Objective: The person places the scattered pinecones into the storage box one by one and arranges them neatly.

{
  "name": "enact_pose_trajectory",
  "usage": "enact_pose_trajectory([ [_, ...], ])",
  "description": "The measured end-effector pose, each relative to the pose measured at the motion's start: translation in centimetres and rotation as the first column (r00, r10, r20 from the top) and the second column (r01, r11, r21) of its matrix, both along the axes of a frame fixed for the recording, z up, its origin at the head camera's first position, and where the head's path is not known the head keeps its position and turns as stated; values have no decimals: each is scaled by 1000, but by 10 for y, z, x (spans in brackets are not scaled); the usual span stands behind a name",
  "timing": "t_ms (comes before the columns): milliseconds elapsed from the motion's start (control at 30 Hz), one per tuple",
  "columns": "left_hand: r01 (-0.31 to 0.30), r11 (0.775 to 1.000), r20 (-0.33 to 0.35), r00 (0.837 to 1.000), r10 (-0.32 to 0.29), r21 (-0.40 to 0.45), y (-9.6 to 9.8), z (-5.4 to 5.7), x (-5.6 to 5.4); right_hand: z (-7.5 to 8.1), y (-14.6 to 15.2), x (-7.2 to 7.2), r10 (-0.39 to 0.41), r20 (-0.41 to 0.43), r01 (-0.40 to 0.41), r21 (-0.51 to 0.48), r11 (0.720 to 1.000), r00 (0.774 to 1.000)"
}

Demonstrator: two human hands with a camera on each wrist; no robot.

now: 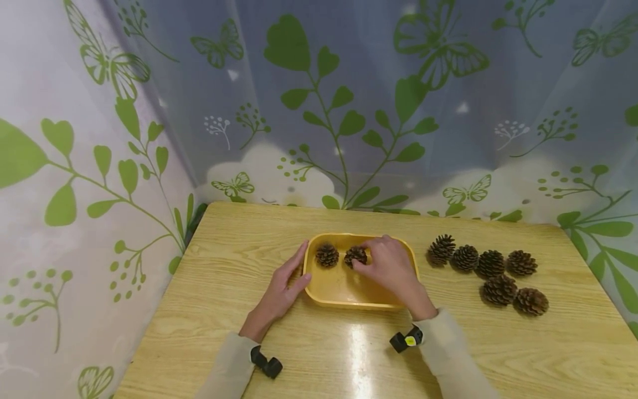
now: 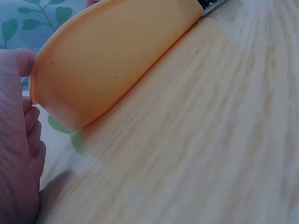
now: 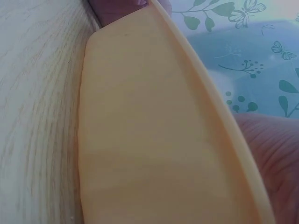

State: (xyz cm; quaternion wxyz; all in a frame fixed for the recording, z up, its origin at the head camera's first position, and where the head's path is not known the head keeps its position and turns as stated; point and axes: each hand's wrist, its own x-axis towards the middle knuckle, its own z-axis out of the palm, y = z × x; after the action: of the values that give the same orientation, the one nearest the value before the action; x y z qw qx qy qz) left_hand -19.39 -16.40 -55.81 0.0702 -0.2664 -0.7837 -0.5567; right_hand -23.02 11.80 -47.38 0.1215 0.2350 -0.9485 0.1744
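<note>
A yellow plastic tub [image 1: 339, 291] with rounded corners stands on the wooden table. My left hand [image 1: 280, 291] rests against its left end, the fingers along the outside and the thumb at the near corner; the tub's outer wall [image 2: 112, 60] fills the top of the left wrist view. Inside, one brown pine cone [image 1: 327, 255] sits at the left. My right hand [image 1: 394, 266] reaches over the near rim and pinches a second pine cone [image 1: 355, 257] between thumb and fingers, just right of the first. In the right wrist view the tub wall [image 3: 140, 107] hides that cone.
Several pine cones [image 1: 490, 264] lie in two loose rows right of the tub. The wooden table [image 1: 239, 233] meets a patterned curtain [image 1: 369, 166] at its back edge, and similar cloth [image 1: 89, 233] hangs at the left. Each wrist wears a small black camera [image 1: 266, 361].
</note>
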Motion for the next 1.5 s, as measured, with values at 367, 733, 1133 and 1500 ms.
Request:
enact_pose_trajectory([
  [367, -1, 1000, 11, 1000, 1, -7, 0, 2, 0, -6, -7, -2, 3, 25, -3, 19, 1000, 1000],
  [733, 5, 1000, -15, 1000, -5, 1, 0, 1, -1, -11, -10, -3, 8, 47, -10, 25, 1000, 999],
  [1133, -1, 1000, -17, 1000, 1, -6, -1, 3, -3, -13, -11, -6, 13, 54, -13, 1, 1000, 998],
  [1500, 3, 1000, -41, 999, -3, 6, 1, 2, -1, -12, -9, -4, 9, 83, -9, -2, 1000, 996],
])
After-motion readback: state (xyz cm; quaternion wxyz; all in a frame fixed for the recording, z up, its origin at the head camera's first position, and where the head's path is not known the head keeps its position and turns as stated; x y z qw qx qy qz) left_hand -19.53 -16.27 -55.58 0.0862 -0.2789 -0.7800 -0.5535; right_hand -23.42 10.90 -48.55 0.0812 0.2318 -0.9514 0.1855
